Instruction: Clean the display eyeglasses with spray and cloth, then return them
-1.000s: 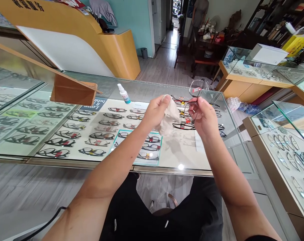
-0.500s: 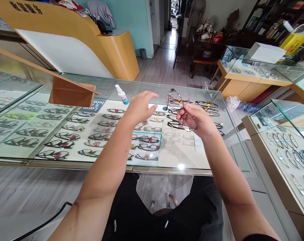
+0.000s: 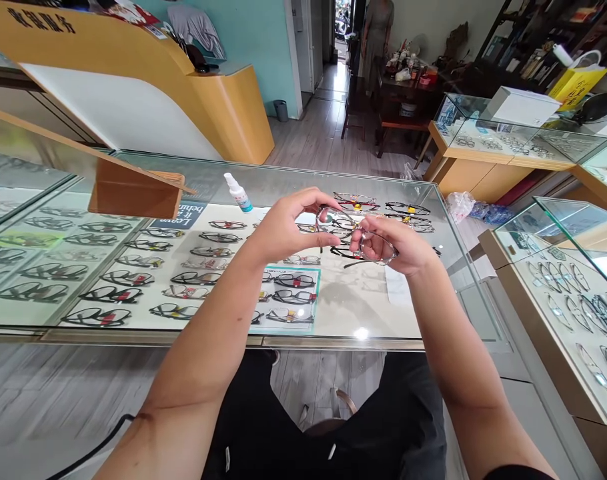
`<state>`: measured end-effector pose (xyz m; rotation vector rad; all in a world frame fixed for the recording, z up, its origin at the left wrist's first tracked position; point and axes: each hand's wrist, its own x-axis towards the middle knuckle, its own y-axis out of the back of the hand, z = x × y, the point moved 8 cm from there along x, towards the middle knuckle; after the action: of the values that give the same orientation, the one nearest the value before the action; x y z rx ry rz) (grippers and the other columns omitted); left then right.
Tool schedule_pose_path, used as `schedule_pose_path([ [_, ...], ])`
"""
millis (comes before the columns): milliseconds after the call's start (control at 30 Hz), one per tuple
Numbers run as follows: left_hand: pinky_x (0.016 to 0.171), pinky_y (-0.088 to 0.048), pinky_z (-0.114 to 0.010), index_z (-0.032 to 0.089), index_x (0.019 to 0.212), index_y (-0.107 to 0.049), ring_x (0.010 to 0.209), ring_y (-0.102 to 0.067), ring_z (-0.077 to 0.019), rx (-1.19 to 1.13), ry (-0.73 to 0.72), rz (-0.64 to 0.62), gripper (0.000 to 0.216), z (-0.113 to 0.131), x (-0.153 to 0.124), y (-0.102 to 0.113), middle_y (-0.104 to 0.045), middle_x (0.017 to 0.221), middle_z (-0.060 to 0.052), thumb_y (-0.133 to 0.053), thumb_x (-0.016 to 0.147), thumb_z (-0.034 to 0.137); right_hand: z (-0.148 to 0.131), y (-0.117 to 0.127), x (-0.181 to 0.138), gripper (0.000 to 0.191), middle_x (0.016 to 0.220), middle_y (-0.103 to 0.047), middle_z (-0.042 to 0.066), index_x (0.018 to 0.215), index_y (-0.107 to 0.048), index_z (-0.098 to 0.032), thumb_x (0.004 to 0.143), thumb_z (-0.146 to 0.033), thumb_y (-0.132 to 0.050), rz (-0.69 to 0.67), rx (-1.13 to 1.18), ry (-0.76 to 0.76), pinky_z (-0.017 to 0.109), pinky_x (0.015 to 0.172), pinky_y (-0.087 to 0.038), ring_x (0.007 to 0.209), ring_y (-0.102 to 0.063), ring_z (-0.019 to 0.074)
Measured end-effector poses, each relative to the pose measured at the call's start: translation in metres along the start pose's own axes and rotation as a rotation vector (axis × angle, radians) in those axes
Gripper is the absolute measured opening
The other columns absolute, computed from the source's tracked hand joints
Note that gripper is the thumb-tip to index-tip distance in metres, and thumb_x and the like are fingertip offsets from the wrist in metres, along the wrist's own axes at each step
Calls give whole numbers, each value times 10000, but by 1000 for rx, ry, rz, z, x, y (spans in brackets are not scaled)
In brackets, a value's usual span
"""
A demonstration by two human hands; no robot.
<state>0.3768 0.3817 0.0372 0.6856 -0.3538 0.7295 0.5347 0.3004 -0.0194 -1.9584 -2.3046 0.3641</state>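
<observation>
Glasses mid-frame are pinched in our right hand; our left hand curves, half-spread, round their left end, its grip unclear. Room shows between us and the worktop's near edge.

Glare on glass countertop, bright doorway

The tabletop has a transparent glass surface. A white spray bottle with a blue lower section stands near the far edge. A brown stand rests left of it. Rows of eyeglasses show beneath the glass.
</observation>
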Motion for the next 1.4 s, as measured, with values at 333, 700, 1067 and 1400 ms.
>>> schedule_pose_path([
  [333, 811, -574, -366, 286, 1126, -773, 808, -589, -175, 5, -101, 408, 694, -4, -1, 34, -612, 947, -32, -936, 629, 742, -60, 12, -31, 589, 1142, -712, 31, 1308, -611, -317, 840, -517, -908, 415, -673, 686, 438, 997, -527, 1083, -669, 240],
  [700, 908, -608, -422, 349, 1257, -724, 1000, -673, -236, 209, -332, 512, 666, 99, 33, 65, -659, 1124, -61, -853, 749, 760, -155, -30, -75, 534, 1256, -652, 76, 1391, -592, -322, 948, -536, -799, 620, -914, 1064, 524, 1038, -562, 1178, -665, 296],
  [1067, 1189, -548, -551, 413, 1540, -461, 1524, -521, -323, 280, -473, 691, 765, 202, 50, 70, -560, 1606, -52, -699, 904, 764, -235, -62, -116, 676, 1619, -431, 71, 1611, -429, -490, 1008, -527, -730, 702, -1011, 1250, 565, 1053, -619, 1470, -534, 397],
  [1400, 1169, -536, -529, 424, 1553, -420, 1497, -560, -315, 323, -500, 792, 685, 216, 28, 56, -575, 1556, -77, -700, 973, 657, -226, -93, -148, 660, 1615, -449, 77, 1640, -395, -482, 1043, -475, -676, 773, -994, 1301, 534, 1027, -629, 1466, -542, 380],
])
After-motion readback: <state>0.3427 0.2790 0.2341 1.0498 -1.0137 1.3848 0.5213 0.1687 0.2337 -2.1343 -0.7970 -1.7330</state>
